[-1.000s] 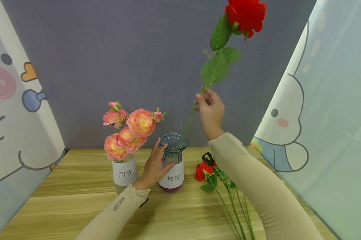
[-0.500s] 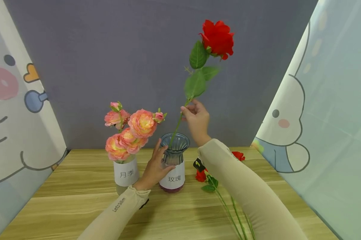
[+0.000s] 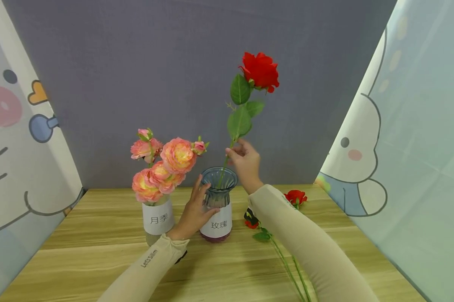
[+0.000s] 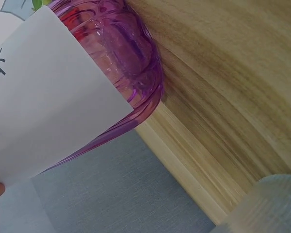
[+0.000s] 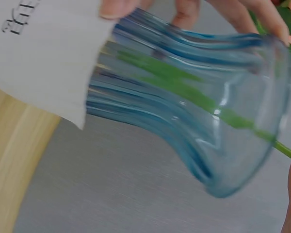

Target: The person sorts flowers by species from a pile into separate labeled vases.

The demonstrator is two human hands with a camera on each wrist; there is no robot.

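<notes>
My left hand (image 3: pixel 193 214) grips the neck of a glass vase (image 3: pixel 218 199), blue at the top and purple at its base (image 4: pixel 136 53), with a white paper label (image 3: pixel 216 224) wrapped around it. In the right wrist view, fingers (image 5: pixel 235 14) of that hand curve along the vase's side. Above the mouth, my right hand (image 3: pixel 246 162) pinches the stem of a red artificial rose (image 3: pixel 260 72) between thumb and fingertips. The lower stem (image 5: pixel 233 119) is inside the vase, showing green through the glass. Leaves and bloom stand above the hand, leaning slightly right.
Left of the vase stands a second labelled vase (image 3: pixel 158 218) holding pink-yellow flowers (image 3: pixel 178 155). More red roses (image 3: pixel 295 196) lie on the wooden table (image 3: pixel 98 260) at the right, partly hidden by the right sleeve. A grey backdrop (image 3: pixel 136 75) rises behind.
My right hand has moved left and down with the rose, and its stem has gone from above the vase into its mouth. The left hand has stayed on the vase.
</notes>
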